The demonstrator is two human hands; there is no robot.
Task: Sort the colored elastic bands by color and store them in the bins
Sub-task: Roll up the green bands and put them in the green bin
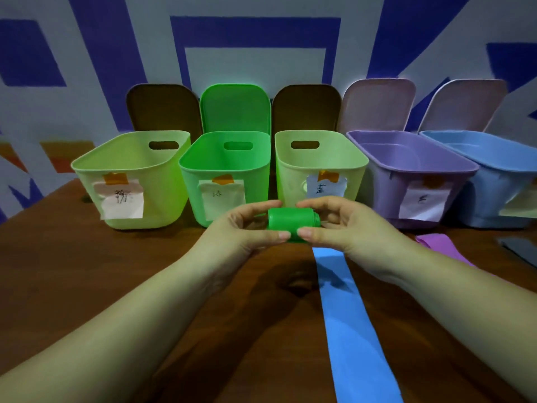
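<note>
Tabletop (87, 286) of dark wood carries everything. Bins (226, 170) stand in a row along its far edge, lids up. Just before the green bin, my left hand (241, 228) and right hand (343, 225) grasp a rolled green band (290, 223), fingers (261, 205) curled round both ends. A blue band (348, 315) lies flat nearer me; a purple band (436, 242) lies right of it.

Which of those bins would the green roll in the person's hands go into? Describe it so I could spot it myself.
Five open bins stand in a row along the back of the wooden table. Likely the bright green bin, second from the left. Its neighbours on both sides are pale yellow-green; it alone matches the green roll.
</note>
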